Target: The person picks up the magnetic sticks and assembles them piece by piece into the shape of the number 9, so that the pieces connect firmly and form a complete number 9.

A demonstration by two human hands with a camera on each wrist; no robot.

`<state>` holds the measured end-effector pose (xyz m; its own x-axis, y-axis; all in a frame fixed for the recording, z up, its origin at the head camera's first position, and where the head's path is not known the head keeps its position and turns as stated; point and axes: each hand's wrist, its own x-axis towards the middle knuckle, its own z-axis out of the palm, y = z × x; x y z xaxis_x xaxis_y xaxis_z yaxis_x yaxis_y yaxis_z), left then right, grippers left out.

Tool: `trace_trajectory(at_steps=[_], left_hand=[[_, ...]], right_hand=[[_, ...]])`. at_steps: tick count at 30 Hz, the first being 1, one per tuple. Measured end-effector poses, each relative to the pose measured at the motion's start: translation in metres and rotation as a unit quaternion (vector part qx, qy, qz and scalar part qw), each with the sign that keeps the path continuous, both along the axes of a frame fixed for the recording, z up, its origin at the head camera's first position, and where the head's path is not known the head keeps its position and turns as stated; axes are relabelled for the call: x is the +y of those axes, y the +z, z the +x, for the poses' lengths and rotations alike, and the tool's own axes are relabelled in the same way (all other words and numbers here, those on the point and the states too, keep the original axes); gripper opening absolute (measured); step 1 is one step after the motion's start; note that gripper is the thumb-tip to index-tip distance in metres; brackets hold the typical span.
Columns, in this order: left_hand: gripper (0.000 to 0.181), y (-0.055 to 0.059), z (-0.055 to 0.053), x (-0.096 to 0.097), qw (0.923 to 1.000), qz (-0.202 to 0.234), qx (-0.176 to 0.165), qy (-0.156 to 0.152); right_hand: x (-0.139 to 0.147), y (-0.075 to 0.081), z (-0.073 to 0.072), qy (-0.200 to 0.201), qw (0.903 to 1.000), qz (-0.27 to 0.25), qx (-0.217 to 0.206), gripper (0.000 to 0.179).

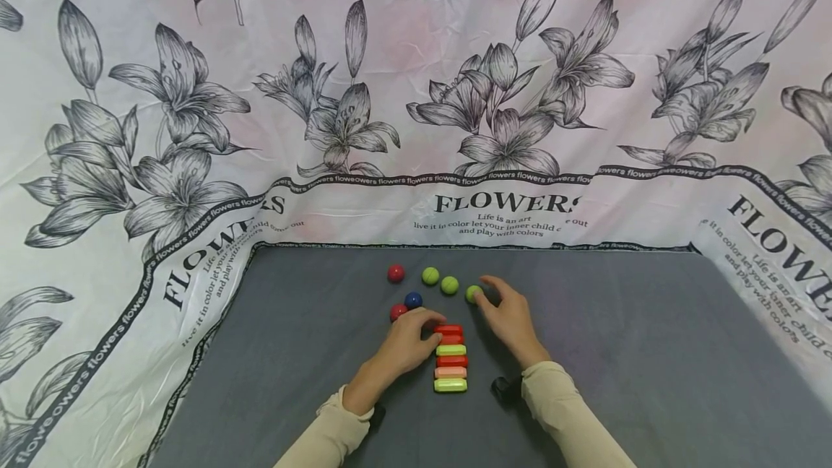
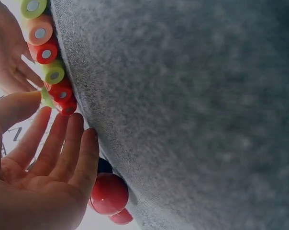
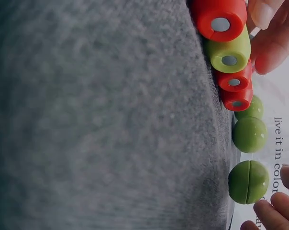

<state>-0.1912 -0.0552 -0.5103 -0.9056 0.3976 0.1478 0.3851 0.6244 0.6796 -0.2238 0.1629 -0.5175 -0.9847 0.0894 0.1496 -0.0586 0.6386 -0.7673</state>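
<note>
A column of short coloured rods (image 1: pixel 451 361) with silver discs in their ends lies on the grey cloth, red, yellow-green and orange. My left hand (image 1: pixel 406 341) is at the left of its far end, fingers spread and fingertips right at the far red rods (image 2: pixel 66 106) in the left wrist view. My right hand (image 1: pixel 511 316) reaches past the column to the rightmost green ball (image 1: pixel 474 294). In the right wrist view, its fingertips (image 3: pixel 269 213) come up to the edge of that seamed green ball (image 3: pixel 249 182), while another digit stands apart from it.
Two more green balls (image 1: pixel 439 281) and a red ball (image 1: pixel 396 273) lie in the back row. A blue ball (image 1: pixel 413 300) and another red ball (image 1: pixel 398 312) sit by the left hand. A flower-printed cloth (image 1: pixel 364 211) rises behind the grey surface (image 1: pixel 624 352).
</note>
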Motion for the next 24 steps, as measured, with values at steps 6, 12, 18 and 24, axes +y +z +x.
trace_trajectory(at_steps=[6, 12, 18, 24], left_hand=[[0.023, 0.0018, -0.0026, 0.0003, 0.9999, -0.008, -0.009, 0.0], [0.023, 0.0032, -0.0037, 0.0019, 0.9996, -0.027, -0.007, 0.01], [0.021, 0.0033, -0.0032, 0.0027, 0.9992, -0.032, -0.002, 0.022], [0.02, 0.0016, -0.0033, 0.0032, 0.9993, -0.029, 0.007, 0.023]], right_hand=[[-0.0018, 0.0006, -0.0029, 0.002, 1.0, 0.004, -0.002, 0.043], [-0.0021, -0.0004, -0.0035, 0.004, 0.9999, -0.003, -0.009, 0.043], [-0.0029, -0.0012, -0.0035, 0.002, 1.0, -0.004, -0.007, 0.042], [-0.0033, -0.0033, -0.0042, 0.005, 0.9999, 0.004, -0.011, 0.043]])
